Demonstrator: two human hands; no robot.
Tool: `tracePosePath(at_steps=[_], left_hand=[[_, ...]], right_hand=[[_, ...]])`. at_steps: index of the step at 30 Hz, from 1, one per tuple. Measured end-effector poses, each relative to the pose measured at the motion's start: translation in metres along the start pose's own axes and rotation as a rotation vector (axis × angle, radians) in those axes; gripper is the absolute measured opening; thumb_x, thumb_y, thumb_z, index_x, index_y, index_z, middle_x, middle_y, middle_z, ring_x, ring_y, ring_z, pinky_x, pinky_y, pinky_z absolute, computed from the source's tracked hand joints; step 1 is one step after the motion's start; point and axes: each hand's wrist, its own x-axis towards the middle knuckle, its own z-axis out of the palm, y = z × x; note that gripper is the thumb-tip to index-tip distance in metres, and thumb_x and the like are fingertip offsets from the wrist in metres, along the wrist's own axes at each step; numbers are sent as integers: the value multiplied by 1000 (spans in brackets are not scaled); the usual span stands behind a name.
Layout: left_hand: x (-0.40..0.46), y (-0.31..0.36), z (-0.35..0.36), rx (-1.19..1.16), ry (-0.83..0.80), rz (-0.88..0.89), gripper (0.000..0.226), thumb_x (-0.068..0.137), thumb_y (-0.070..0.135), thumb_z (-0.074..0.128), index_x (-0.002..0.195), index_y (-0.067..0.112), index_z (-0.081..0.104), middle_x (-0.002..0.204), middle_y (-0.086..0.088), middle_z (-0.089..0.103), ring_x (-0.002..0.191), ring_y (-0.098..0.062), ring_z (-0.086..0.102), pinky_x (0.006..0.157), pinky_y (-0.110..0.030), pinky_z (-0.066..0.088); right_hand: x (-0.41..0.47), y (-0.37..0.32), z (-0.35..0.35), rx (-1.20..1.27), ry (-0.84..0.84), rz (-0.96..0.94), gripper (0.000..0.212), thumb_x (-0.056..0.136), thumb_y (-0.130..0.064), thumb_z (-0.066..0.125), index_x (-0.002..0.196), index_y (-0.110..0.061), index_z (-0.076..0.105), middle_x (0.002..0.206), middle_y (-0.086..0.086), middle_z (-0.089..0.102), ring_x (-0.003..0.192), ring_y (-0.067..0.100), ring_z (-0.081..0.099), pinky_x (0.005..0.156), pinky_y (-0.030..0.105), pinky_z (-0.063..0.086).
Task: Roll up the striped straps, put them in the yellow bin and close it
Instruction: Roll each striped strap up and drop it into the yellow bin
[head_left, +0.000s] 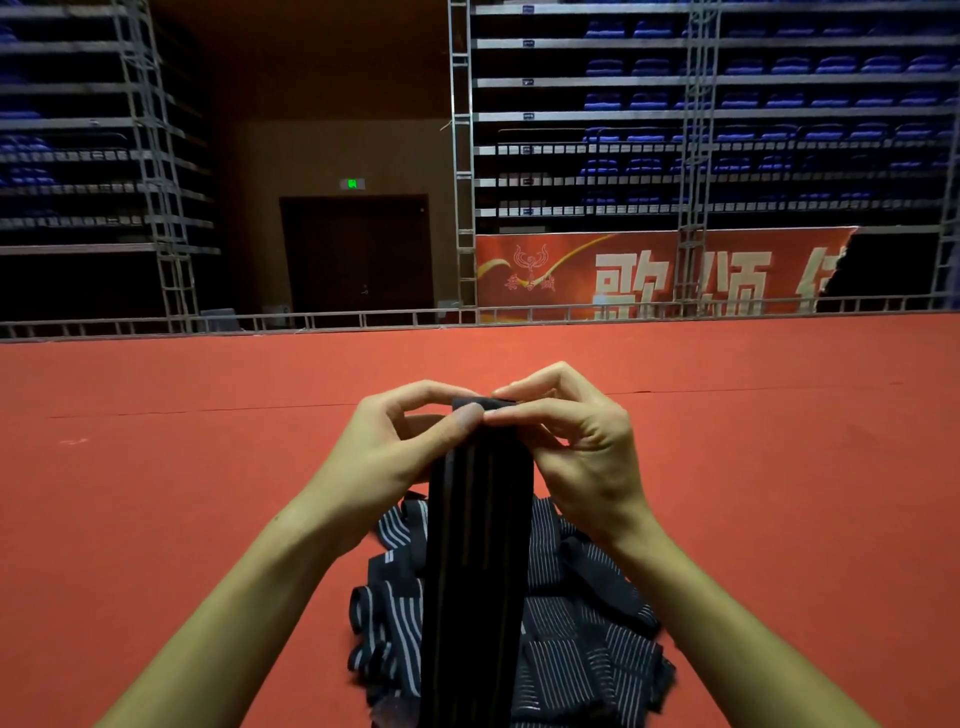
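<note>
A long black strap with thin stripes (475, 561) hangs taut from my two hands down toward me. My left hand (400, 447) pinches its top end from the left with thumb and forefinger. My right hand (571, 436) pinches the same end from the right, fingers curled over the folded edge. Under the strap a pile of dark straps with white stripes (582, 634) lies tangled on the red carpet (208, 493). The yellow bin is not in view.
The red carpet stretches wide on both sides and ahead to a low metal rail (363, 319). Beyond it stand folded blue seating racks (727, 104), a red banner (623, 275) and a dark door (358, 254).
</note>
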Motion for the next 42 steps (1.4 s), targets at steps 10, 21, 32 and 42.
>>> tracePosePath(at_steps=[10,21,32,42], left_hand=[[-1,-17,8,42,80,221,19,95,-3,71,113,-3,78,104,-13,83,100,-25,81,85,-27,63],[-15,-5,2,63,83,27,32,95,35,71,117,13,76,104,-18,82,104,-48,76,89,-55,60],[-25,-4,-2,37,85,68,34,93,6,79,125,15,75,114,-12,81,107,-31,79,94,-58,63],[-26,-16,8,220,137,217,34,93,1,80,123,11,68,118,-2,78,115,-17,76,94,-45,65]], right_hand=[[-10,-4,-15,51,-133,337,30,97,-11,78,123,-24,71,114,-3,78,98,19,78,79,40,65],[-9,-11,-2,-28,-41,94,15,91,1,82,100,-9,77,104,9,71,94,20,74,68,34,62],[-24,-13,-5,42,-109,178,28,89,3,70,107,-14,82,125,5,68,122,24,69,88,31,63],[-21,-15,-11,26,-147,328,33,94,-9,80,122,-24,71,97,6,76,83,23,76,68,34,59]])
